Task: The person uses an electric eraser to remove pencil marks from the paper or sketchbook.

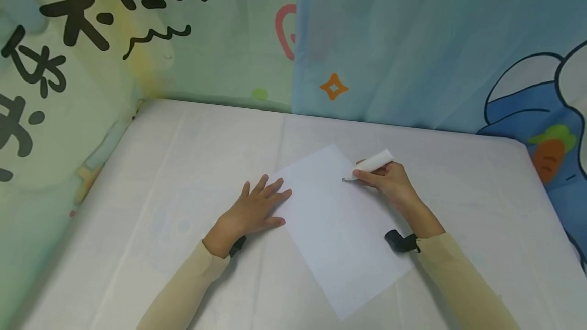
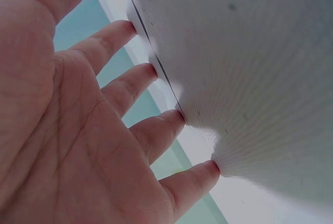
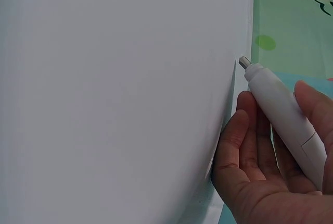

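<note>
A sheet of white paper [image 1: 339, 233] lies slanted on the white-covered table. My left hand [image 1: 254, 208] is spread flat at its left edge; in the left wrist view the fingertips [image 2: 148, 70] press down along that edge. Over the paper's upper right side, my right hand [image 1: 387, 180] grips a thick white pen-shaped tool [image 1: 373, 162] between thumb and fingers. The tool tilts, its narrow end down to the left, close over the sheet. In the right wrist view, a short metal tip [image 3: 244, 62] shows at that end, and a seam line runs round the barrel.
The white table cover [image 1: 183, 167] has faint creases. Behind it hang printed cloths, green [image 1: 220, 65] on the left and blue [image 1: 412, 39] on the right. A black wrist camera mount [image 1: 400, 241] juts out over the paper's right edge.
</note>
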A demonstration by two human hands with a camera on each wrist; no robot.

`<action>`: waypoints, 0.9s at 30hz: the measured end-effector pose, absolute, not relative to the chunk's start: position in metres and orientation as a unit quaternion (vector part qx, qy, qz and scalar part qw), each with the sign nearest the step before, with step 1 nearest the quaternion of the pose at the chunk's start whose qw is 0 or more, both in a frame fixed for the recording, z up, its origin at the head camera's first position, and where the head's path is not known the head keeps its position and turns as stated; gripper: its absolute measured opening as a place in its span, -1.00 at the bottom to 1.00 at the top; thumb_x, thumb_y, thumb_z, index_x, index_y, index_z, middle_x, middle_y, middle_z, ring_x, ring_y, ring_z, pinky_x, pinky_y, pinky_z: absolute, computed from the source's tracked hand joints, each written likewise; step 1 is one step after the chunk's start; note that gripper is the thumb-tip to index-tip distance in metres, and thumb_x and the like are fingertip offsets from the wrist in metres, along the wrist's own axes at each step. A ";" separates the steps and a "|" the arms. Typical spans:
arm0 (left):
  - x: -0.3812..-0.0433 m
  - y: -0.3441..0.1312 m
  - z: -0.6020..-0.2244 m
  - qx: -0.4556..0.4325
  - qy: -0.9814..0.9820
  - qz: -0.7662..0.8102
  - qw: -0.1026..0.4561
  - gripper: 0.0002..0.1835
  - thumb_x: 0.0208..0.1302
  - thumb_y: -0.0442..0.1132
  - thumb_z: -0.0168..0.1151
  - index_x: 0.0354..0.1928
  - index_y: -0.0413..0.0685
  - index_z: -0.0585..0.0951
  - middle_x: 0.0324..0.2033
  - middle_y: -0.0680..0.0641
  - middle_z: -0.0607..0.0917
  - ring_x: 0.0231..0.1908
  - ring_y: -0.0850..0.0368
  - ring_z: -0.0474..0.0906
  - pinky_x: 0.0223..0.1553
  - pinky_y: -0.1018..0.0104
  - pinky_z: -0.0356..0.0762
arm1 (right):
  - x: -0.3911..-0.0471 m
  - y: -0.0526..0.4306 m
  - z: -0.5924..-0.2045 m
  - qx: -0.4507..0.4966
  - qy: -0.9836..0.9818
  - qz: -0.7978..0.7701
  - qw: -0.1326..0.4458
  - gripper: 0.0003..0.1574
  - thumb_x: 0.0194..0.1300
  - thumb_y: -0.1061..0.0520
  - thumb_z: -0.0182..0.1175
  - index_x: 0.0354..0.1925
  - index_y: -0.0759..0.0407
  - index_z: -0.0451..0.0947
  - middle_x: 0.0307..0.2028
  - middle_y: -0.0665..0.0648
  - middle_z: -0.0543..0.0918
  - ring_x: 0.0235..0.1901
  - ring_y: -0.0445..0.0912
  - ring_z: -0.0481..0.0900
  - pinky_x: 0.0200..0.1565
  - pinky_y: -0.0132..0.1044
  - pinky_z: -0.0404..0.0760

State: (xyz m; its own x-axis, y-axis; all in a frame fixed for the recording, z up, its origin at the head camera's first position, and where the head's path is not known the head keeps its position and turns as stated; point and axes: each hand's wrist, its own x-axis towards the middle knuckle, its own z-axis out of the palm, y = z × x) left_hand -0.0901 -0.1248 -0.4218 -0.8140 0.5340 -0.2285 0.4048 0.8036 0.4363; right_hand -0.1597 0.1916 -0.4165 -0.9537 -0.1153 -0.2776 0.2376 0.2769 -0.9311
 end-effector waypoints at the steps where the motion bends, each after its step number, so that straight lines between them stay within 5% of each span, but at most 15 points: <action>1: -0.090 -0.125 -0.421 0.252 0.934 0.186 0.172 -0.31 0.34 0.00 0.22 0.46 0.01 0.28 0.50 -0.16 0.12 0.49 -0.28 -0.15 0.34 -0.41 -0.14 | -0.160 0.191 -0.416 0.039 0.785 -0.600 0.147 -0.41 0.21 0.23 0.36 0.11 0.47 0.38 -0.36 -0.25 0.63 -0.28 -0.41 0.62 -0.16 -0.51 0.61; 27: -0.090 -0.123 -0.419 0.248 0.935 0.183 0.177 -0.30 0.34 0.01 0.22 0.46 0.02 0.27 0.50 -0.15 0.10 0.49 -0.28 -0.16 0.34 -0.41 -0.14 | -0.161 0.195 -0.419 0.019 0.784 -0.603 0.146 -0.49 0.20 0.25 0.36 0.06 0.44 0.46 -0.32 -0.30 0.64 -0.25 -0.42 0.62 -0.17 -0.53 0.60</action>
State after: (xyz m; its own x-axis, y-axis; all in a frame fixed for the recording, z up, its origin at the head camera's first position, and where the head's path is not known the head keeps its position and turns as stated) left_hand -0.0898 -0.1233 -0.4188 -0.8146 0.5280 -0.2401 0.3987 0.8104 0.4293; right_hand -0.1608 0.1951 -0.4194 -0.9564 -0.1467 -0.2525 0.2064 0.2720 -0.9399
